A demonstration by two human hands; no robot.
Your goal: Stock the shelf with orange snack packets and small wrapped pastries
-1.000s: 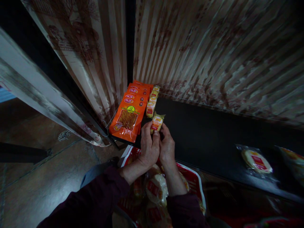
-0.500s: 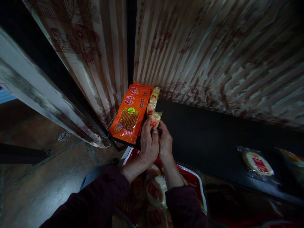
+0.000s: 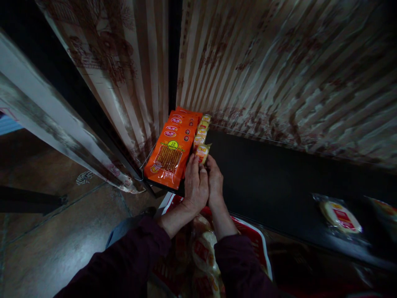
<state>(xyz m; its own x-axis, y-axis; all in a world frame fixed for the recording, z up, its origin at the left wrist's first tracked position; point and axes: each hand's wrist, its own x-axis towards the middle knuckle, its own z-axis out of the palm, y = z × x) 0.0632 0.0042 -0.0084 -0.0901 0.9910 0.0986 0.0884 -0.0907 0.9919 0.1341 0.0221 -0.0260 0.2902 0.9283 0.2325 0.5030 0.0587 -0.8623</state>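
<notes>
Between them, my left hand (image 3: pixel 196 182) and my right hand (image 3: pixel 215 180) hold a small yellow snack packet (image 3: pixel 202 152) at the near end of a row. Both hands are closed, with fingertips on the packet's two sides; its lower part is hidden by the fingers. Behind it runs a line of similar yellow packets (image 3: pixel 201 134) toward the curtain. Just left of my left hand, several overlapping orange snack bags (image 3: pixel 168 157) lie in a row, the nearest with brown sticks printed or showing on its front.
A black shelf (image 3: pixel 263 178) stretches right, bearing a wrapped round cake (image 3: pixel 341 217) and another packet (image 3: pixel 384 211). Below my forearms is a red basket with a white rim (image 3: pixel 263 248), holding wrapped round cakes (image 3: pixel 204 252). Patterned curtains (image 3: pixel 248 62) hang behind and left, beside a dark post (image 3: pixel 174 62).
The held packet has tilted and shifted slightly back toward the row, with both hands still on it. The whole view has moved a little.
</notes>
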